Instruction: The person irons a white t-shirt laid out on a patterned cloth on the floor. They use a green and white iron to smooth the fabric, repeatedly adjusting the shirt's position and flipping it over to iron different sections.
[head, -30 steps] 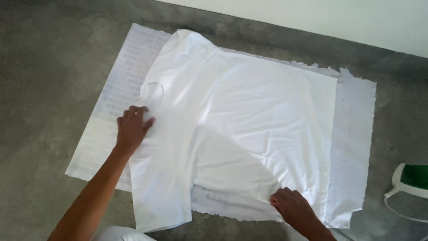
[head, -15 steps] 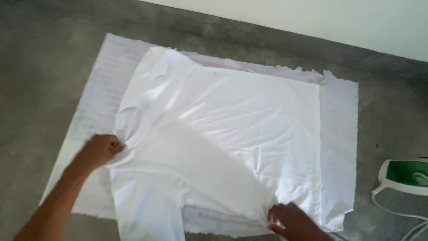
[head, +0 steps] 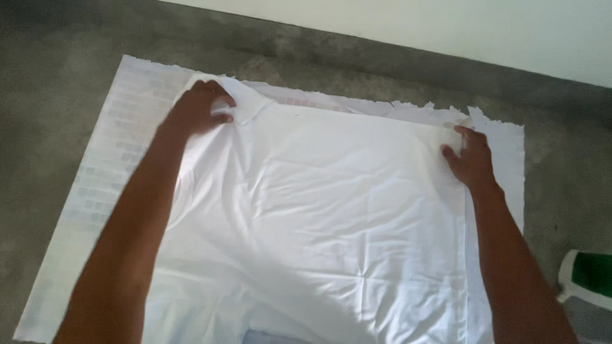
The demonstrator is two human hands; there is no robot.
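At the bottom edge of the frame, both forearms enter cut off above the elbow, and the near hem of a white garment (head: 319, 216) runs out of view; a small pale bluish patch at bottom centre is too little seen to identify. At the lower right, a green and white object (head: 590, 280) on the floor is cropped by the frame edge and cannot be made out. The garment lies spread flat, wrinkled, across the middle of the frame on a white sheet (head: 115, 146) with ragged edges, faintly patterned at the left, which lies on a grey concrete floor (head: 44, 114). Further up, at right of centre, the right hand (head: 473, 159) rests on the garment's far right corner, fingers bent and pinching the cloth edge; the fingertips are partly hidden in the fabric. At upper left, the left hand (head: 199, 108) is curled over the garment's far left corner, gripping a bunched fold near what may be the collar. Beyond the sheet, a pale wall (head: 446, 25) crosses the top of the frame.
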